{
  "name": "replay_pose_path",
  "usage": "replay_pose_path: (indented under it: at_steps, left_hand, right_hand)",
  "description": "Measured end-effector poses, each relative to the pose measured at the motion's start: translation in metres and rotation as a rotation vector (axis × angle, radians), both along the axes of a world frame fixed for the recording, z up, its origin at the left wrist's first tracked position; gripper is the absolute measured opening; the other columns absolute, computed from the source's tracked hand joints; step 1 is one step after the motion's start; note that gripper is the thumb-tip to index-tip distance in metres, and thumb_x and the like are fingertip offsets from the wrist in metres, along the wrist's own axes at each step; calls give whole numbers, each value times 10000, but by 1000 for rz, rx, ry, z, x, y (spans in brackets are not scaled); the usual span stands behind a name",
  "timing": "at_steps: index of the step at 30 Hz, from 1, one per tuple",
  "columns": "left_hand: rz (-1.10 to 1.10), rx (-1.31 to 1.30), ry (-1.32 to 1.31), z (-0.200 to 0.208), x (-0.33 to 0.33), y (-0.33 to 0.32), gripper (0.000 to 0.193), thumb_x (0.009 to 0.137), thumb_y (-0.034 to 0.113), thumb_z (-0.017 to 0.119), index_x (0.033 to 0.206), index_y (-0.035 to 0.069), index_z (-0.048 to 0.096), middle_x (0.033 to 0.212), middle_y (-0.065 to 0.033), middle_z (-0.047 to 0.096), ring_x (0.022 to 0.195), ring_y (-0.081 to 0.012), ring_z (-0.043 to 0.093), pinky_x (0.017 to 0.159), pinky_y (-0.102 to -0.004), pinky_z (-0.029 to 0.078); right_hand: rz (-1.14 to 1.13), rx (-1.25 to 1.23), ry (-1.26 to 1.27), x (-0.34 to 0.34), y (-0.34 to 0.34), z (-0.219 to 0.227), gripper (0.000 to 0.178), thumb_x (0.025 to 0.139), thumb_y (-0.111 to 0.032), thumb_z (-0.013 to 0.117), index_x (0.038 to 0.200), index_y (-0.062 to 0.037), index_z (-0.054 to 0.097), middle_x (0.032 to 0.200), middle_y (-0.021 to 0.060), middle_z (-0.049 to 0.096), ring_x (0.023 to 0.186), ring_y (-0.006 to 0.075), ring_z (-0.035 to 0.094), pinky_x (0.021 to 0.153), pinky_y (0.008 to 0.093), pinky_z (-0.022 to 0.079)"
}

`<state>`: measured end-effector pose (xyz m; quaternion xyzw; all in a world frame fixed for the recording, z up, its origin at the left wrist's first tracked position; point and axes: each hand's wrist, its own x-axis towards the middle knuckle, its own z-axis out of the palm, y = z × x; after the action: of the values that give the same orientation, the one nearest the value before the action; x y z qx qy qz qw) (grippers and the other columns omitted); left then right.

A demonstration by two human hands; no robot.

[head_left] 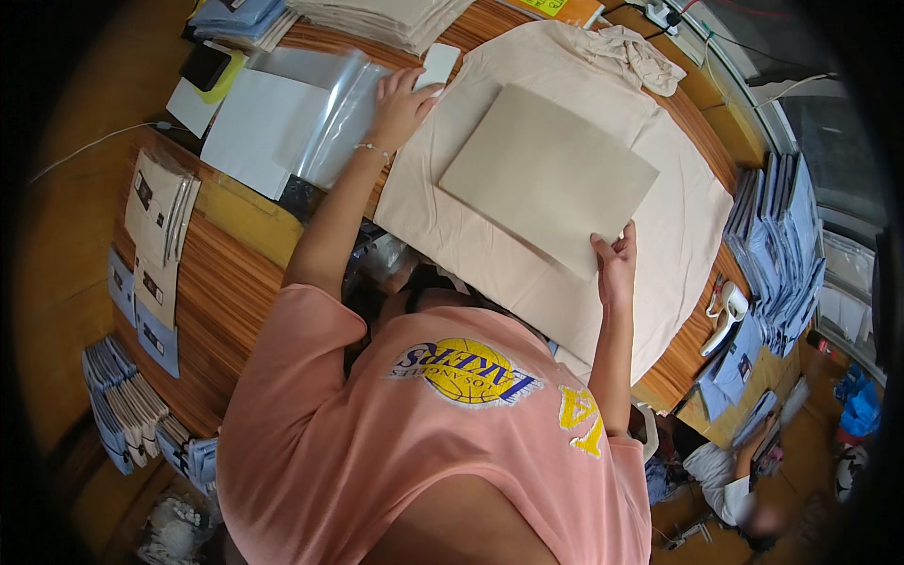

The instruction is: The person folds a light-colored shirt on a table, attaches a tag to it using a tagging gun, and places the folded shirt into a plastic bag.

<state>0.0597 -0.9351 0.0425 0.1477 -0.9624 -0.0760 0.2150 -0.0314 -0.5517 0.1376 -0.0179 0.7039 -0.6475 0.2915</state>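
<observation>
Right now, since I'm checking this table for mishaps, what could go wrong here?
The board lies on wrinkled cloth; dragging it might crease the cloth further. The right hand holds it near one corner, so it could swing. The left hand, beside clear plastic, might nudge that askew.

A wood-grain table (686,356) carries a beige cloth (680,221), spread broadly, its far end bunched. Just beside the cloth's far left edge is a white card (439,66). Left of the cloth lie clear bags (339,118) and a white sheet (254,122). Beyond the cloth, to the left, sit a beige stack (391,21) and a blue stack (237,21). Right of the cloth are blue packs (774,247) in leaning piles, with a white tool (725,317) nearer it. Well left of the cloth, a second wood-grain surface (221,297) bears beige packs (158,221), with blue ones (157,341) among them.
</observation>
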Motion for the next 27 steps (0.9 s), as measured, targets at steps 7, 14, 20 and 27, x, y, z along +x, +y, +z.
replay_pose_path:
  at_steps: [7,14,20,27]
  left_hand:
    - [-129,-33,-7,8,4,-6,270,873,249,574,1134,255,642,1279,-71,467,1211,-280,372,1017,-456,249]
    - [15,297,286,37,15,19,390,829,207,599,1217,197,560,1284,-88,442,1232,-324,340,1030,-489,256]
    - [-93,273,-87,55,53,120,567,788,188,591,1330,170,426,1370,-149,331,1297,-363,251,1058,-571,187]
    - [-67,273,-142,17,64,134,553,814,226,562,1341,166,407,1400,-163,288,1325,-364,221,1054,-619,151]
  right_hand:
    - [-30,-6,-29,1,-54,-17,347,816,45,561,1117,-73,434,714,-25,504,565,39,398,481,220,285]
    - [-2,-20,-88,-1,-66,-41,320,812,37,569,1084,-61,431,695,-27,491,565,45,394,479,229,291]
    - [5,49,-58,-1,-69,-44,408,819,40,552,1186,-30,388,1013,95,564,816,130,546,614,253,440]
    - [-67,137,188,12,-74,-38,730,814,-7,596,1439,-97,229,865,75,577,727,126,563,627,265,472]
